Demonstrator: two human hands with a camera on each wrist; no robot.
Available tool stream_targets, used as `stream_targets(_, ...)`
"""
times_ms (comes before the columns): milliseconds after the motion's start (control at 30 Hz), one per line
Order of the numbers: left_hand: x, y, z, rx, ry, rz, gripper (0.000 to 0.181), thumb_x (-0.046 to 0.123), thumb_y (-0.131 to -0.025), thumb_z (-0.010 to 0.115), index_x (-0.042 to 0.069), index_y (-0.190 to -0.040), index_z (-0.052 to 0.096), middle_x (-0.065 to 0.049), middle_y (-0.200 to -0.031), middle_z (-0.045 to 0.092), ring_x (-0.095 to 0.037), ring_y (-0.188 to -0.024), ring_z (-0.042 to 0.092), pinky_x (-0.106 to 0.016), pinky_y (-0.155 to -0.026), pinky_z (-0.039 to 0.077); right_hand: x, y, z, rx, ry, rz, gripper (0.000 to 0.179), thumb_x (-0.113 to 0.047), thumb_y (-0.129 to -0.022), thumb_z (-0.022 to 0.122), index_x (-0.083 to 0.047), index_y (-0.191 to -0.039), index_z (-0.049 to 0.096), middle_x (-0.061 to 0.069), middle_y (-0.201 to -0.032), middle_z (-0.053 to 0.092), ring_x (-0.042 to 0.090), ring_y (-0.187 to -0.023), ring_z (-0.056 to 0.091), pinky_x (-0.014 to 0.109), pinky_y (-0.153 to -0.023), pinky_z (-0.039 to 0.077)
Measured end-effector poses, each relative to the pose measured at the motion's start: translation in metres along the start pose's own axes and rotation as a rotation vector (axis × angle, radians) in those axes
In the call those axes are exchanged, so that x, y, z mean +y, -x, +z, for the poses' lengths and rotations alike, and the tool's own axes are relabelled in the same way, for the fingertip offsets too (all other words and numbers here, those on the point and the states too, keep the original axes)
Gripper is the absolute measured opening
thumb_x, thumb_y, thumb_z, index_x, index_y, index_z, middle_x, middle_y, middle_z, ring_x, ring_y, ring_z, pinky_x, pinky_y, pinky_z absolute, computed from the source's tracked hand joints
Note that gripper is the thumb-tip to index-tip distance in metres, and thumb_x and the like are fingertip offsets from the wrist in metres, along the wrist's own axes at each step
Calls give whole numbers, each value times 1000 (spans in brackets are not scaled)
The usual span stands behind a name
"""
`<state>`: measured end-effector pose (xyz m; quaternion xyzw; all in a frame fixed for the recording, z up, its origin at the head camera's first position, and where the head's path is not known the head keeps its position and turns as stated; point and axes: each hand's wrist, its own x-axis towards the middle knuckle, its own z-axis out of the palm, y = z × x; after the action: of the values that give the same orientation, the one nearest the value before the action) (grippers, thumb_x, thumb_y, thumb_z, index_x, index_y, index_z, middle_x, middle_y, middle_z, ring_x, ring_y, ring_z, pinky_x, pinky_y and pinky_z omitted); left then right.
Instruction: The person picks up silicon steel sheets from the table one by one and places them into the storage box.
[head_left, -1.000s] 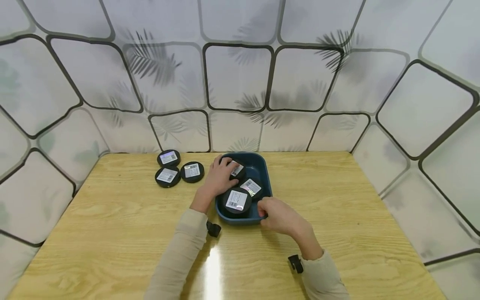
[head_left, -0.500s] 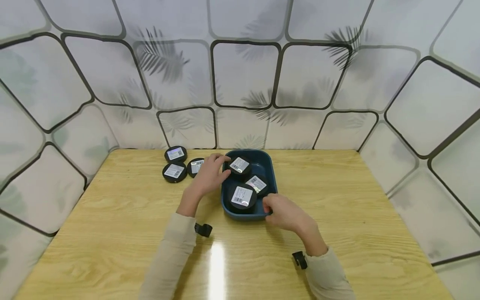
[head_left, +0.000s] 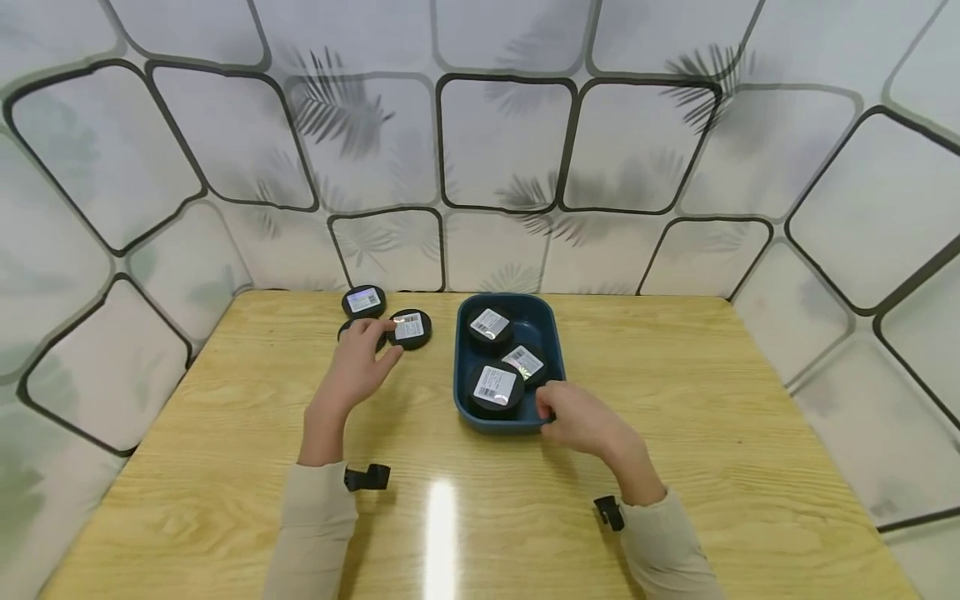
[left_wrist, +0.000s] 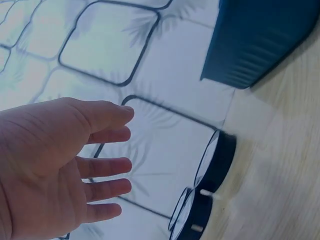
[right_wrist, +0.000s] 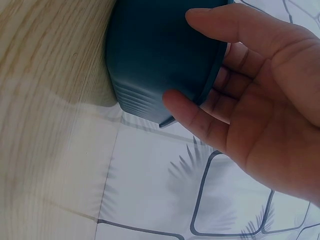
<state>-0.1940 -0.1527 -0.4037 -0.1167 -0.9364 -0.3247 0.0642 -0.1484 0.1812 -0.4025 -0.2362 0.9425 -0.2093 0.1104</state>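
Note:
My left hand (head_left: 354, 371) hovers by three black round containers at the left, fingers spread and relaxed, holding nothing. One container (head_left: 408, 329) lies beside its fingertips, another (head_left: 363, 301) sits behind, and the third is partly hidden under the hand. In the left wrist view the palm (left_wrist: 47, 165) faces the camera, apart from the container edges (left_wrist: 220, 162). My right hand (head_left: 588, 421) grips the near right corner of a dark blue plastic bin (head_left: 458, 358), its thumb outside and several fingers over the rim. Three labelled containers lie inside; the front one (head_left: 496, 388) partly overlaps another (head_left: 525, 363).
The bin stands on a light wooden table (head_left: 247, 467) near its back edge. A patterned curtain (head_left: 502, 142) rises behind the table and along both sides. Black camera mounts (head_left: 367, 477) are strapped at both wrists.
My left hand has let go of a container in the bin's back left and moved left to the containers on the table. The right hand stays on the bin's corner.

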Motion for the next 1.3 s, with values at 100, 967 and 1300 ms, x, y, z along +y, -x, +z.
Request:
stream_targets(100, -3, 10, -8, 19, 14, -45, 42, 19, -99, 58, -3, -134, 53, -32, -137, 42, -53, -127, 38, -63, -103, 33, 0, 0, 0, 4, 2, -2, 23, 5, -76, 70, -13, -75, 55, 0, -76, 49, 16, -69, 45, 31, -64, 40)
stream_targets(967, -22, 28, -25, -3, 13, -187, 46, 22, -100, 54, -2, -140, 48, -36, -142, 37, -54, -130, 34, -65, -105, 31, 1, 2, -4, 17, 12, -87, 18, -4, -76, 76, -13, -81, 60, -4, -79, 55, 13, -73, 48, 31, -68, 43)
stream_targets(1300, -28, 26, -23, -50, -12, -236, 48, 24, -101, 53, -1, -142, 47, -35, -144, 36, -54, -132, 34, -67, -106, 30, -4, 4, -7, 11, 3, -105, 14, -7, -79, 74, -12, -86, 63, -4, -83, 60, 13, -75, 53, 34, -72, 47)
